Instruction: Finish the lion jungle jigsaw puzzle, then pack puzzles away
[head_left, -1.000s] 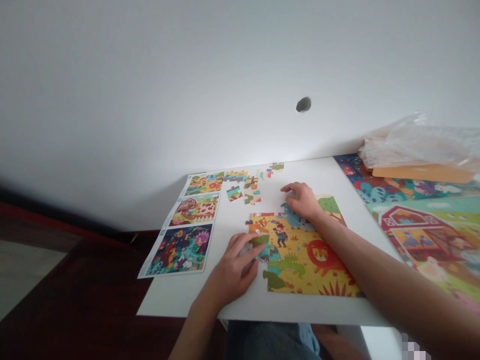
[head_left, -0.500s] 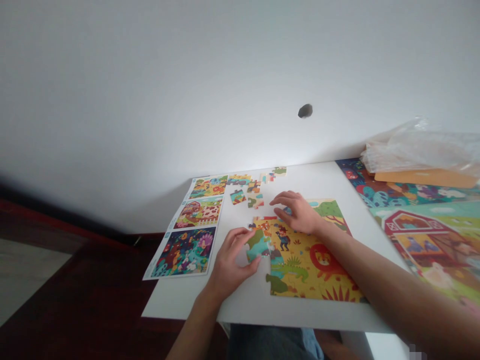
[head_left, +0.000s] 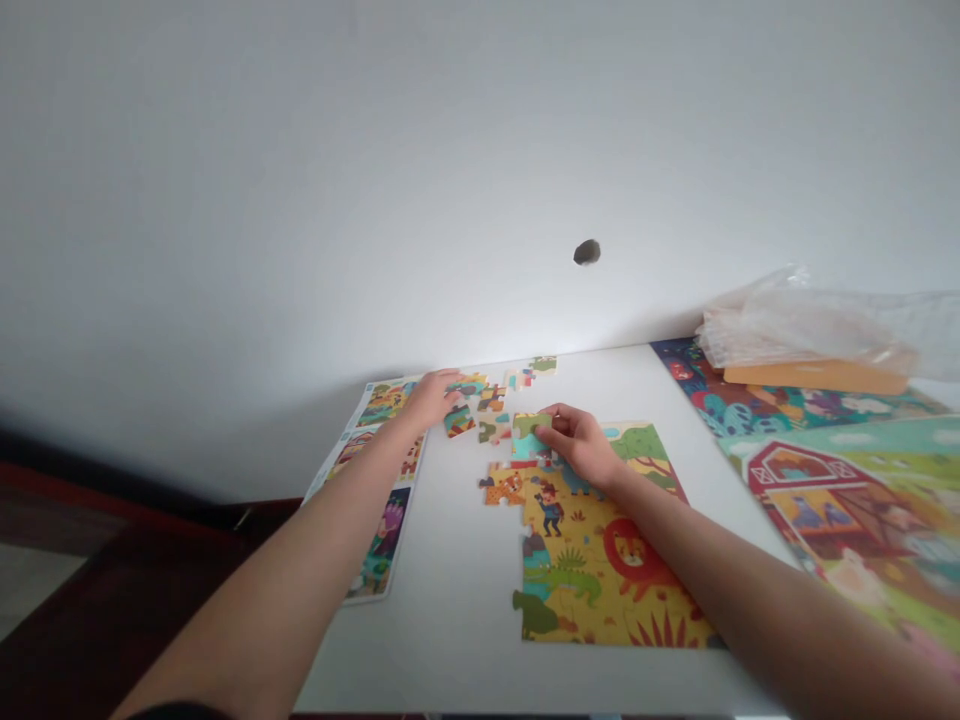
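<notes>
My right hand (head_left: 583, 446) pinches a green and teal jigsaw piece (head_left: 529, 436) above the top left part of the jigsaw puzzle (head_left: 589, 560). This partly assembled puzzle shows a lion, a crocodile and a figure in a hat; my right hand and forearm cover some of it. Toward the back, my left hand (head_left: 433, 398) reaches over the picture sheet (head_left: 384, 580), thumb and fingers apart, at a yellow and grey jigsaw piece (head_left: 471, 383). Beside it lie a teal jigsaw piece (head_left: 459, 421) and an orange jigsaw piece (head_left: 492, 398).
More loose jigsaw pieces (head_left: 544, 365) lie near the wall (head_left: 450, 200), which has a dark hole (head_left: 587, 252). On the right are a farm puzzle (head_left: 862, 500), a dark-coloured puzzle (head_left: 720, 400), an orange flat item (head_left: 817, 376) and clear plastic bags (head_left: 817, 320). All rest on the white table (head_left: 420, 660).
The green and teal piece has passed from my left hand to my right, up from the puzzle's left edge. My left hand has moved away to the loose pieces. The view has shifted slightly.
</notes>
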